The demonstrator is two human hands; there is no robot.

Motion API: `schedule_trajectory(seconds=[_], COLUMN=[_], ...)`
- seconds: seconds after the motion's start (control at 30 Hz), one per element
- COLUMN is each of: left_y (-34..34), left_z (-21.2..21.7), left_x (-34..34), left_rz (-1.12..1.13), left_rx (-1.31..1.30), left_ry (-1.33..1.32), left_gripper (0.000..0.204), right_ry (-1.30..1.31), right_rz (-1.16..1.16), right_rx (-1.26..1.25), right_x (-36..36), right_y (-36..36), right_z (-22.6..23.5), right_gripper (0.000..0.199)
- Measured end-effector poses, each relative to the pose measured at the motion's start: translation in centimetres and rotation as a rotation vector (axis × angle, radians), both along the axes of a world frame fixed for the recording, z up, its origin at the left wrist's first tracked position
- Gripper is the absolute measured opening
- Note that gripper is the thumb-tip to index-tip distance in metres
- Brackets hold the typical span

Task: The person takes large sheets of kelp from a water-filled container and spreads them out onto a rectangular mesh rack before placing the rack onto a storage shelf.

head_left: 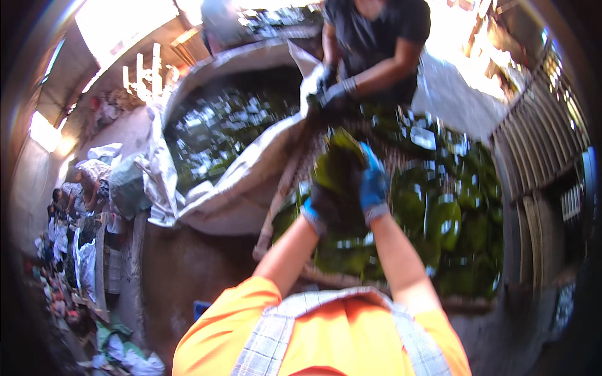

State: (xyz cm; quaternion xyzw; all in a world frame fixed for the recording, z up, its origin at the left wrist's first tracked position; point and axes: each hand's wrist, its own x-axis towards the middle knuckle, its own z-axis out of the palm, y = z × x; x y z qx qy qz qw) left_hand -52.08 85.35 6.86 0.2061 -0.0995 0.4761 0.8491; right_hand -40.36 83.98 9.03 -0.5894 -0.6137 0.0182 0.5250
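Observation:
Both my hands wear blue and dark gloves with grey cuffs. Between them stands a bundle of broad green leaves point(339, 164), blurred by motion. My left hand point(315, 210) grips its left side, with the fingers mostly in shadow. Along the right side, my right hand point(374, 185) presses with its blue glove back showing. Beneath and beside the hands spreads a layer of large, wet-looking green leaves point(448, 219). A white sheet point(241, 203) rises to the left, around a pool of dark, glossy leaves point(219, 138).
Across from me, a person in a dark shirt point(379, 47) has gloved hands point(335, 94) at the sheet's edge. A wooden pole point(279, 200) runs beside the sheet. Slatted wood point(539, 144) stands at right. Several people and sacks point(128, 360) are at far left.

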Motion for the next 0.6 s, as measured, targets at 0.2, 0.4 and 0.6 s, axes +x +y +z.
schedule_trajectory(seconds=[0.2, 0.4, 0.6], left_y=[-2.2, 1.4, 1.2], left_z=[-0.2, -1.1, -0.5], left_x=[0.1, -7.5, -8.7], left_rz=[-0.029, 0.865, 0.595], left_rx=[-0.254, 0.617, 0.486], left_ry=[0.148, 1.216, 0.904], left_gripper=[0.045, 0.032, 0.027], right_ry=[0.459, 1.014, 1.744], right_rz=[0.062, 0.557, 1.147], right_rx=[-0.394, -0.418, -0.601], right_x=[-1.5, 2.3, 4.3], right_y=[4.0, -0.3, -1.3], right_z=[-1.8, 3.1, 0.4], right_gripper=[0.032, 0.031, 0.033])
